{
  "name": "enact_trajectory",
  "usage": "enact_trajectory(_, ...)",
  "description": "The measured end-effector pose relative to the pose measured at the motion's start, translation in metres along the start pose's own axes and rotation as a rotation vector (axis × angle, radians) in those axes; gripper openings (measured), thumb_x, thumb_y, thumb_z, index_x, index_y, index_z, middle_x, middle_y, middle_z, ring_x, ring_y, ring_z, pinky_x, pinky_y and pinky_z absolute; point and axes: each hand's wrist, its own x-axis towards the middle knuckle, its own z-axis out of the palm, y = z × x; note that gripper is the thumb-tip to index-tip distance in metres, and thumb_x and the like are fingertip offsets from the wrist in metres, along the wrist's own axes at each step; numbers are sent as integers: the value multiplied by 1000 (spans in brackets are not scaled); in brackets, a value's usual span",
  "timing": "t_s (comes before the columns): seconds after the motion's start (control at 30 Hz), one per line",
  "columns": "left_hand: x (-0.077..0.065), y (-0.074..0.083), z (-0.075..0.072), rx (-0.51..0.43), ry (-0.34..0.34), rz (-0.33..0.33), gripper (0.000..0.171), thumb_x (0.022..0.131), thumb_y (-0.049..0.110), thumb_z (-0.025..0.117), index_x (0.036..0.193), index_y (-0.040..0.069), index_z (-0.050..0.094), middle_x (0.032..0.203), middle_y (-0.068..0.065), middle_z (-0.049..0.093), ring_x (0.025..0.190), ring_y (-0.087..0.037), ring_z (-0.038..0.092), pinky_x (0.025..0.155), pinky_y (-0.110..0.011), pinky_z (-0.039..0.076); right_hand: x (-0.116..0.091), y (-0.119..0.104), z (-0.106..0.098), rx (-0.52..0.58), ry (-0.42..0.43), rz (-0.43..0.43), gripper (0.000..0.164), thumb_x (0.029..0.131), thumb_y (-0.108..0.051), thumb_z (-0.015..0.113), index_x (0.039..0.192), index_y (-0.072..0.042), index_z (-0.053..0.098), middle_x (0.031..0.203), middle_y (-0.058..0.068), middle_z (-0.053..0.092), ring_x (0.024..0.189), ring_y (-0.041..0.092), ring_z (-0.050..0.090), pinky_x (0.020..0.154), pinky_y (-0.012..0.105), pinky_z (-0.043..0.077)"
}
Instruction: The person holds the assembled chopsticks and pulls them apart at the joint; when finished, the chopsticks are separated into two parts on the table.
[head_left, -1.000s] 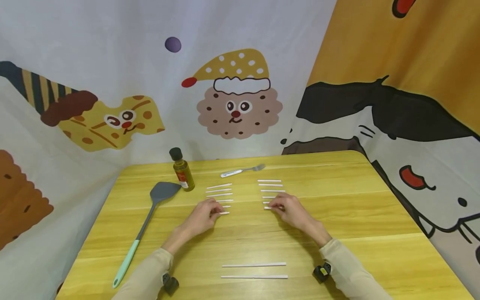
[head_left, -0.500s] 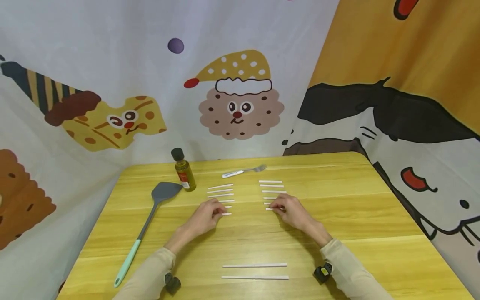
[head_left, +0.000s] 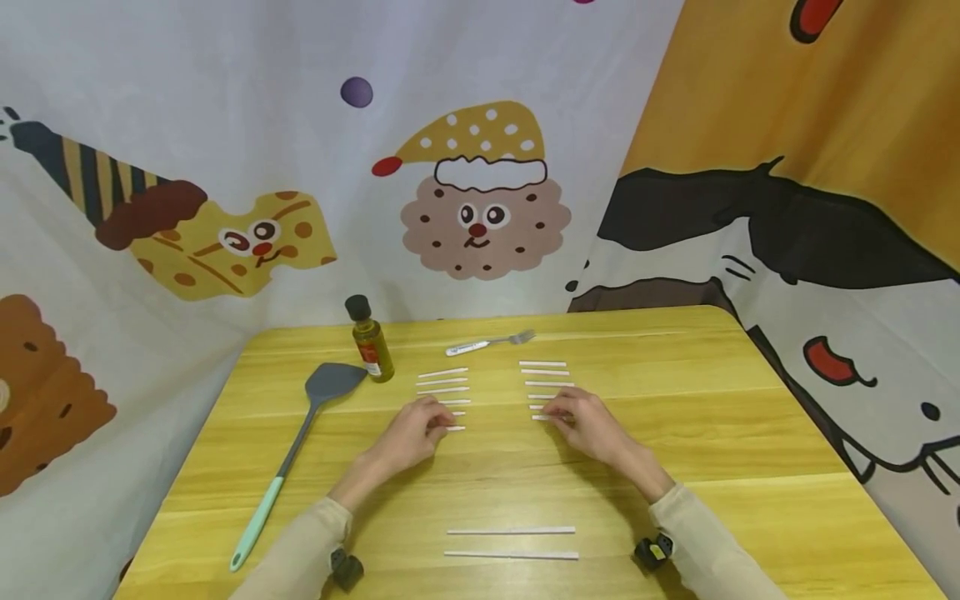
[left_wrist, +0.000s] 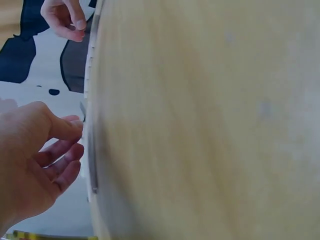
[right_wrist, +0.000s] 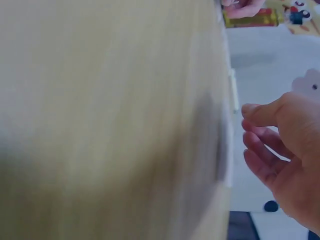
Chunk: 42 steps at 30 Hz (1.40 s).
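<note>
In the head view, two columns of short thin white sticks lie on the wooden table, a left column (head_left: 442,381) and a right column (head_left: 545,372). My left hand (head_left: 412,432) is over the nearest left stick (head_left: 457,428), whose tip shows past the fingertips. Over the nearest right stick (head_left: 538,417) is my right hand (head_left: 592,429), hiding part of it. Both wrist views show loosely curled fingers, thumb close to index, with a small gap above the table; nothing shows between the left fingertips (left_wrist: 77,127) or the right fingertips (right_wrist: 247,111).
Two longer white sticks (head_left: 512,531) (head_left: 512,555) lie near the front. A spatula (head_left: 332,383) with a mint handle lies left, its head beside an oil bottle (head_left: 371,348). Behind the columns is a fork (head_left: 491,342). A printed curtain (head_left: 300,150) stands behind the table (head_left: 675,358).
The head view has shifted slightly. Both hands stay almost in place over the nearest sticks; the left one's stick shows a little more of its tip.
</note>
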Motion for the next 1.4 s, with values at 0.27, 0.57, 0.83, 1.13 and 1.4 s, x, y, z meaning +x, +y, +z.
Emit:
enact_trajectory(0.27, -15, 34, -5, 33, -35, 113, 14, 90, 2, 73, 104, 4, 73, 96, -6, 68, 86, -16, 65, 75, -25, 57, -14, -35, -16, -19, -86, -85, 17, 86, 0, 77, 101, -5, 75, 98, 4, 70, 87, 16, 67, 72, 27, 59)
enact_trajectory(0.57, -32, 67, 6, -1, -232, 168, 17, 94, 7, 69, 111, 8, 71, 97, 1, 68, 87, -2, 60, 79, -16, 54, -31, -72, -16, 89, -229, -88, 18, 88, -3, 76, 106, -5, 74, 101, 5, 70, 91, 16, 68, 79, 25, 59)
enact_trajectory(0.83, -40, 88, 19, 25, -295, 262, 15, 95, 11, 70, 109, 8, 72, 98, 2, 67, 82, 4, 55, 73, -8, 48, -43, -91, -6, 143, -323, -90, 21, 90, -10, 75, 111, -7, 73, 106, 2, 69, 97, 15, 68, 85, 25, 59)
enact_trajectory(1.13, -46, 97, 28, 249, -293, 305, 17, 93, 16, 71, 109, 12, 71, 98, 5, 63, 81, 2, 50, 74, -10, 46, -53, -95, 8, 139, -303, -127, 19, 88, -11, 77, 107, -10, 73, 103, -2, 68, 94, 8, 65, 82, 20, 57)
enact_trajectory(1.4, -49, 96, 40, 323, -253, 349, 11, 89, 17, 74, 98, 14, 68, 90, 8, 58, 77, 2, 49, 71, -11, 46, -56, -96, 14, 184, -329, -134, 16, 87, -5, 77, 102, -7, 73, 100, 0, 68, 88, 4, 64, 76, 13, 55)
